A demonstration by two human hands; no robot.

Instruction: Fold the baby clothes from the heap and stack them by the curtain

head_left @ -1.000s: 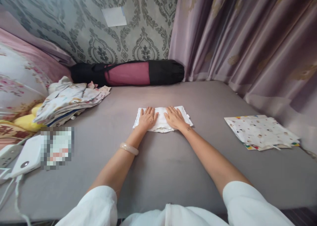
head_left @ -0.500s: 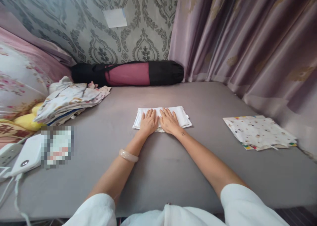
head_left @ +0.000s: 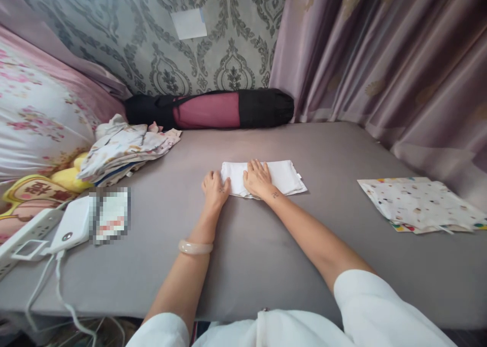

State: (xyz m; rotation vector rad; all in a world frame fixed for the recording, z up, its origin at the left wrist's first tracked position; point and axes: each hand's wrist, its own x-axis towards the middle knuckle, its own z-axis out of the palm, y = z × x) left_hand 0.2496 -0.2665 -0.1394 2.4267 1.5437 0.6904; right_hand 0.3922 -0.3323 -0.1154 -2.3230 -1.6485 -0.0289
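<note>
White cloth (head_left: 285, 177), folded into a flat oblong, lies on the grey sheet (head_left: 144, 240) near mid-bed, directly ahead of the person. Listing from the left: a floral pillow (head_left: 41, 124) stands at the far left, with a yellow cushion (head_left: 38, 189) below it. Nearer the person sit a power strip (head_left: 34, 233) and a white device (head_left: 71, 222) with a round button; a white cable (head_left: 59, 268) runs from the device toward the near edge of the bed. An item just right of the device is pixelated, identity unreadable. Behind these, a pile of clothes (head_left: 122, 151) rests against the pillow side. The left hand (head_left: 215, 188), a pale bangle (head_left: 195, 247) on its forearm, is at the cloth's left end, fingers bent, thumb along the edge; cannot tell whether it pinches the fabric. A long black-and-maroon bag (head_left: 207, 111) lies along the wall, a sheet of paper (head_left: 189, 24) above it. The right hand (head_left: 257, 178) lies palm down on the cloth, left of its middle, fingers extended, grasping nothing. Purple curtain (head_left: 342, 58) hangs at far right; below it, well apart from the cloth, lies a folded patterned fabric (head_left: 422, 200).
</note>
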